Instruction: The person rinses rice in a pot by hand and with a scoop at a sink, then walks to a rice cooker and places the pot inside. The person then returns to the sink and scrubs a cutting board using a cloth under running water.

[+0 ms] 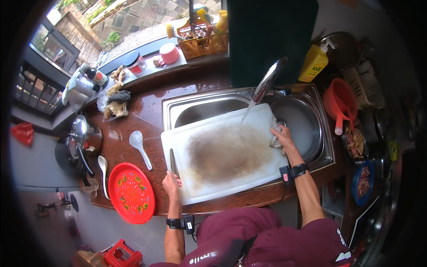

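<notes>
A white plastic cutting board (230, 153) with a large brown stain lies tilted over the double steel sink (328, 143). Water runs onto it from the chrome faucet (272, 75). My left hand (171, 187) grips the board's left edge by its handle slot. At the board's right edge, my right hand (284, 138) holds a wet, greyish-white cloth (275, 131) against it. Cloudy water stands in the round right basin. Left of the board, a translucent plastic spoon (136, 139) and a red floral tray (131, 193) rest on the counter.
A pressure cooker (90, 135) and a white spoon (103, 167) are at left. A dark green board (272, 36) stands behind the faucet, beside a yellow soap bottle (312, 63). At right are a red colander (340, 100) and meat on a blue plate (355, 187).
</notes>
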Demonstrator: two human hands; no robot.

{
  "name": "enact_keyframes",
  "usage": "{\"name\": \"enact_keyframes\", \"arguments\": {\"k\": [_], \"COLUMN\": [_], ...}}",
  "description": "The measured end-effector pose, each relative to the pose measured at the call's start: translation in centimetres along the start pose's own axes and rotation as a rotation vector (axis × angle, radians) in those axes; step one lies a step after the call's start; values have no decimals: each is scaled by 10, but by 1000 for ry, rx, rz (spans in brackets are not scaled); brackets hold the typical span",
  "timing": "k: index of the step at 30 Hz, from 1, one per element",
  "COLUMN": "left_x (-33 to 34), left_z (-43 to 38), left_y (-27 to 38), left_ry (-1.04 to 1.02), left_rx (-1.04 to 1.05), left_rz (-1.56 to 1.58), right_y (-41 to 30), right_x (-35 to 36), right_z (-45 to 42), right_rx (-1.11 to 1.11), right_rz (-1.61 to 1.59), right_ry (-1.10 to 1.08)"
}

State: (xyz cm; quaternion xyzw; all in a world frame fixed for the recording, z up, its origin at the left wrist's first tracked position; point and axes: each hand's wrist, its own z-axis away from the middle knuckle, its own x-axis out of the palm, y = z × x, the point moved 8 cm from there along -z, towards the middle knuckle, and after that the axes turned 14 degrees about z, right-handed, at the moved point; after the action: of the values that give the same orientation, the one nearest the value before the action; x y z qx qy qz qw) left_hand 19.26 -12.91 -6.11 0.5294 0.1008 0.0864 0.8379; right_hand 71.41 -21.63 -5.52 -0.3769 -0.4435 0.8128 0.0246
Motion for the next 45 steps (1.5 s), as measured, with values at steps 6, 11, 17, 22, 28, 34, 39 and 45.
{"name": "enact_keyframes", "arguments": {"k": [6,11,17,22,28,34,39,45], "left_x": [48,100,154,179,181,167,165,148], "left_z": [-3,-18,-6,17,13,-4,5,-22], "left_y": [18,2,-17,-5,-20,-23,4,-43], "left_ry": [-113,-275,-453,-617,-828,-509,-286,-495], "left_rx": [-33,6,-35,-127,-237,11,30,-118], "left_rz": [33,-11,14,107,267,-130,-339,-34], "right_y": [-46,-69,-106,-151,-156,-166,-170,-124], "right_x": [-65,-118,-160,-168,-174,-163,-160,-163], "right_z": [20,40,58,74,71,75,89,77], "right_rx": [-37,-76,-163,-239,-230,-260,-249,-175], "right_rz": [-207,-213,-166,-83,-47,49,7,59], "right_ry": [-25,92,132,120,119,87,95,187]}}
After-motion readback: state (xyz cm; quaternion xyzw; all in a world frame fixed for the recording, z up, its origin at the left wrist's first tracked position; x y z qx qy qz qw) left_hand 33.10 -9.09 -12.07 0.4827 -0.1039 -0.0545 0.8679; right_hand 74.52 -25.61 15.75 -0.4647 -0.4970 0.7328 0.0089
